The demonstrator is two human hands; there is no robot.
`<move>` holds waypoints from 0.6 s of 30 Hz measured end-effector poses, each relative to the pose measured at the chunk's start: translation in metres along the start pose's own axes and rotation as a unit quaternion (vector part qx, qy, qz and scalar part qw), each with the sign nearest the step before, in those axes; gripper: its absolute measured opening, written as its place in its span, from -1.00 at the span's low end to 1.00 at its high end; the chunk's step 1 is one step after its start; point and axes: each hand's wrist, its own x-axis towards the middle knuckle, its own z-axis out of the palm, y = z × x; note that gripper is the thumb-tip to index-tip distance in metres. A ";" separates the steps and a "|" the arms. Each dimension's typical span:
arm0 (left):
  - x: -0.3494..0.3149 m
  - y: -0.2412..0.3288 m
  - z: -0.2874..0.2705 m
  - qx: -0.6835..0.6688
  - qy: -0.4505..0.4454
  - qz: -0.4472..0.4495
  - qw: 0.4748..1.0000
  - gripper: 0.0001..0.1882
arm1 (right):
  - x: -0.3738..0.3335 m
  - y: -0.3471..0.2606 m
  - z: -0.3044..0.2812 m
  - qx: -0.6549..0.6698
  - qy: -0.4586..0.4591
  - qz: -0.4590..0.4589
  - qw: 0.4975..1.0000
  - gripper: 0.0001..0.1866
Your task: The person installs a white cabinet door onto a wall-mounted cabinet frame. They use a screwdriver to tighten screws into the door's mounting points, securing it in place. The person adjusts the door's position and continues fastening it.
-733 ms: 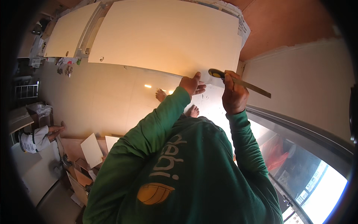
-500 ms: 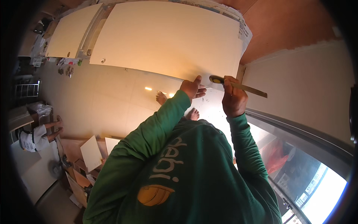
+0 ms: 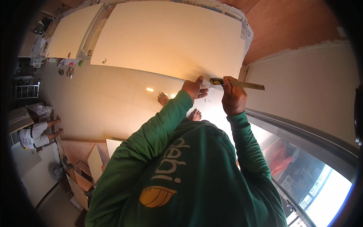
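In my right hand (image 3: 234, 99) is a flat file (image 3: 251, 86) with a black and yellow handle, gripped where the handle meets the blade. The handle points left and the metal blade sticks out to the right. A large pale panel (image 3: 166, 34) lies in front of me, and the file's handle is by its near edge, towards the right corner. My left hand (image 3: 193, 89) is at that same edge, thumb up against the panel and fingers stretched out below it. Whether the thumb presses on the panel, I cannot tell.
Another pale panel (image 3: 72, 34) lies farther left. A wall (image 3: 302, 75) and a glass door (image 3: 306, 170) stand on my right. At far left a person in white (image 3: 36, 135) sits near a fan (image 3: 56, 171). Wooden boards (image 3: 81, 147) are stacked behind my left arm.
My right hand has shifted slightly left, and the file has swung closer to level. My left hand has barely moved. At lower left, a pale board has tilted and the seated person has shifted.
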 end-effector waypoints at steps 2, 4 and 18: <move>0.008 0.001 -0.001 -0.006 0.003 0.004 1.000 -0.43 | 0.015 -0.006 -0.006 0.053 0.026 0.029 0.998 -0.88; 0.015 -0.001 -0.007 -0.017 -0.011 -0.002 1.000 -0.44 | 0.019 -0.018 -0.017 0.096 0.065 0.058 0.992 -0.89; 0.007 0.003 0.001 0.004 0.012 0.020 1.000 -0.42 | 0.011 0.000 -0.006 0.026 0.007 -0.023 0.999 -0.90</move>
